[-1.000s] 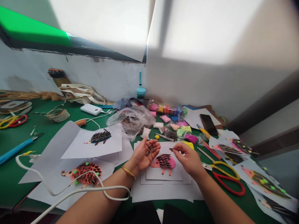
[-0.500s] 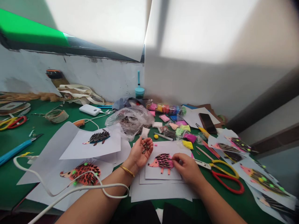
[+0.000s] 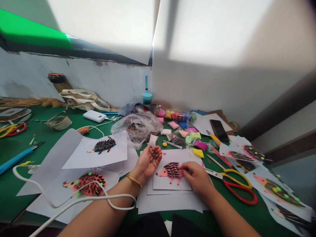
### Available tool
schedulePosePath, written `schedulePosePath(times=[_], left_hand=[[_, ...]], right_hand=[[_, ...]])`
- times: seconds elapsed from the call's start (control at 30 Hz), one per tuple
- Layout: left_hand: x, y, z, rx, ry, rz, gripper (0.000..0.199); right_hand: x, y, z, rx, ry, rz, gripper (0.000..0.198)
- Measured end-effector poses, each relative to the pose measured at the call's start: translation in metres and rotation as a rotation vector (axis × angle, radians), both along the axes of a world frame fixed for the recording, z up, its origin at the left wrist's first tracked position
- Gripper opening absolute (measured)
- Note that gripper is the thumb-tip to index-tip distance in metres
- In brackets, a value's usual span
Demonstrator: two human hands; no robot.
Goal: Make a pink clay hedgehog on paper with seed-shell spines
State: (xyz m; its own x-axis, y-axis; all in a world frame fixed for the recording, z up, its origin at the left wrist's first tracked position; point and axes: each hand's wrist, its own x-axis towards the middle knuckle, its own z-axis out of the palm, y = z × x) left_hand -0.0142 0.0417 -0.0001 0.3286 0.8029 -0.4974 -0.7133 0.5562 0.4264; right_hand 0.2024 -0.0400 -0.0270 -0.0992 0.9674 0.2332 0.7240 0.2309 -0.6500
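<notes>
My left hand (image 3: 149, 162) is cupped palm up, with several striped sunflower seeds (image 3: 154, 156) resting in it. To its right, a pink clay hedgehog (image 3: 170, 171) with seeds as spines lies on a white sheet (image 3: 160, 185), on top of other sheets. The thumb and fingers of my right hand (image 3: 195, 177) pinch together at the hedgehog's rear edge, on a sunflower seed that is mostly hidden by the fingertips. A small pink clay bit (image 3: 164, 153) and a yellow clay ball (image 3: 164, 144) sit just beyond.
Scissors (image 3: 237, 184) lie right of my right hand, near finished hedgehog pictures (image 3: 278, 191). A plastic bag of seeds (image 3: 138, 128) and clay packets (image 3: 195, 135) stand behind. A white cable (image 3: 118, 197) crosses my left forearm. At left are more hedgehog sheets (image 3: 96, 158) and a blue cutter (image 3: 19, 158).
My right fingertips have shifted very slightly at the hedgehog's rear edge. The left hand stays cupped around the seeds in the same place.
</notes>
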Motion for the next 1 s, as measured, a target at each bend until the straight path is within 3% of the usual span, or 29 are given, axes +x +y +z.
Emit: schedulePosePath(times=[1.0], left_hand=[[0.0002, 0.0002, -0.0029, 0.003, -0.004, -0.006, 0.034]], right_hand=[[-0.0037, 0.0020, 0.0031, 0.088, -0.182, 0.061, 0.015]])
